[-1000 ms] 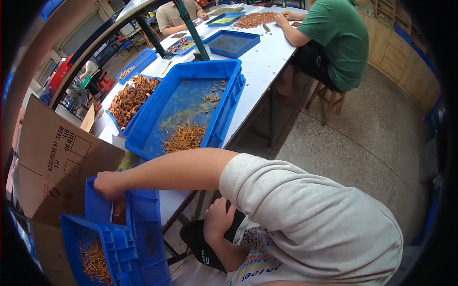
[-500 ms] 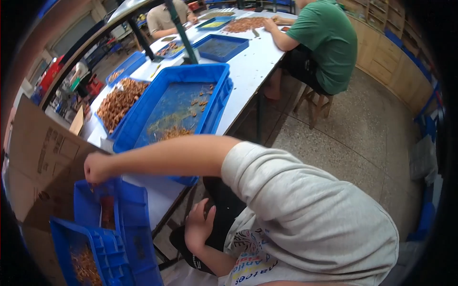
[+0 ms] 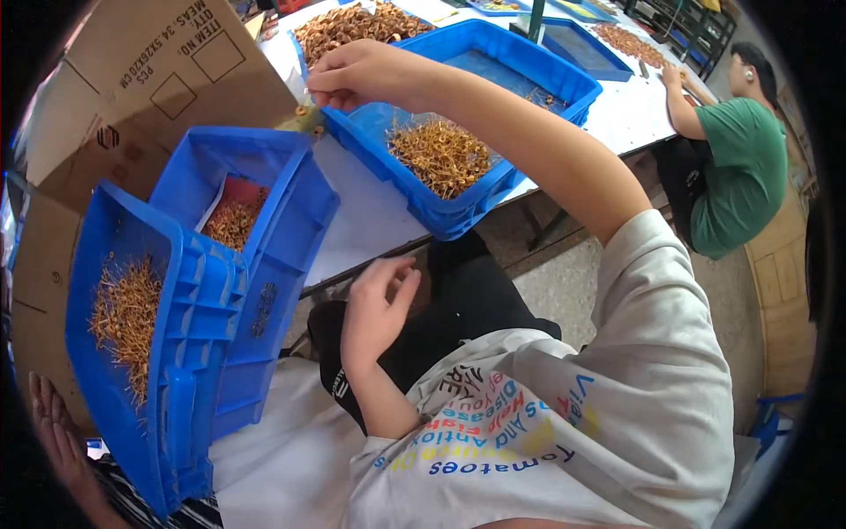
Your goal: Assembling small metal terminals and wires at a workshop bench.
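My right hand (image 3: 357,75) reaches over the near left corner of a large blue tray (image 3: 555,66), its fingertips pinched together. What they hold, if anything, is hidden. Just below them are small gold ring-shaped pieces (image 3: 302,112), blurred. Inside the tray lies a heap of thin gold pieces with ringed ends (image 3: 441,157). My left hand (image 3: 379,304) hovers above my lap, loosely curved with thumb and fingers apart and nothing visible in it. Left of it, a blue bin (image 3: 300,220) holds a red-lined container of gold pieces (image 3: 233,220). A tilted blue bin (image 3: 181,353) holds more thin gold pieces (image 3: 128,322).
A cardboard box (image 3: 141,97) stands behind the bins. Brown ring-shaped pieces (image 3: 352,31) are heaped beyond the large tray. A person in green (image 3: 740,167) sits farther along the white table (image 3: 361,212). Another person's hand (image 3: 57,432) shows at the lower left.
The view has swung toward the bins. My right hand has gone from above the red-lined container to the large tray's corner. My left hand stays near my lap.
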`<state>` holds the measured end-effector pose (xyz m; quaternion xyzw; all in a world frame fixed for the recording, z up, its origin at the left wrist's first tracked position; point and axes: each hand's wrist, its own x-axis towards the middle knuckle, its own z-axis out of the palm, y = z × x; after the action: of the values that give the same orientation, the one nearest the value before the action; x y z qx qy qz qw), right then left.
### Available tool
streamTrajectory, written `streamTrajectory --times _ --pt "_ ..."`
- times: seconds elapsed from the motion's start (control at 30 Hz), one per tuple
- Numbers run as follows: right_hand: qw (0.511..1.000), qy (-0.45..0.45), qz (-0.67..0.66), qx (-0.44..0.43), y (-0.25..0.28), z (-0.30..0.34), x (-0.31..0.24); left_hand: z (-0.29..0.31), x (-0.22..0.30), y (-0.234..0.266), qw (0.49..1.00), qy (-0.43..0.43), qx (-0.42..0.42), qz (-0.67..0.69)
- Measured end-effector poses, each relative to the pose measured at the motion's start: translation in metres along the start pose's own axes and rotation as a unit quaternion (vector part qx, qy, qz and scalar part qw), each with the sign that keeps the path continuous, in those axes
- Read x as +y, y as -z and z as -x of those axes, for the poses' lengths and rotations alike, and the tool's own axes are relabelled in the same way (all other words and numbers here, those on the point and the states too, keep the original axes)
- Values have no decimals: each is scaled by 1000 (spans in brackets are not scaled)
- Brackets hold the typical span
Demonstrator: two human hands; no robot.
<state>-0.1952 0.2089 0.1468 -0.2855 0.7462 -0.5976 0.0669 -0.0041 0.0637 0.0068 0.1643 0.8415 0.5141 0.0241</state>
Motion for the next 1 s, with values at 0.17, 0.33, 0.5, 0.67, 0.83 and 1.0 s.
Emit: streamTrajectory --times 0.17,0.33,0.5,0.67,0.83,1.0 --pt "998 -17 -51 10 9 19 18 -12 -7 -1 984 27 152 83" --pt "999 -24 -37 -11 2 37 30 -37 1 -11 922 -20 250 296" --pt "998 -42 -44 -32 -2 50 36 -75 14 -20 883 -91 279 365" --pt "998 -31 -48 -40 -5 52 46 -91 5 -18 911 -61 295 282" --pt "995 17 99 18 -8 54 49 -88 11 -17 915 -11 275 296" --pt "963 107 238 64 -6 54 51 -75 11 -13 934 35 260 244"
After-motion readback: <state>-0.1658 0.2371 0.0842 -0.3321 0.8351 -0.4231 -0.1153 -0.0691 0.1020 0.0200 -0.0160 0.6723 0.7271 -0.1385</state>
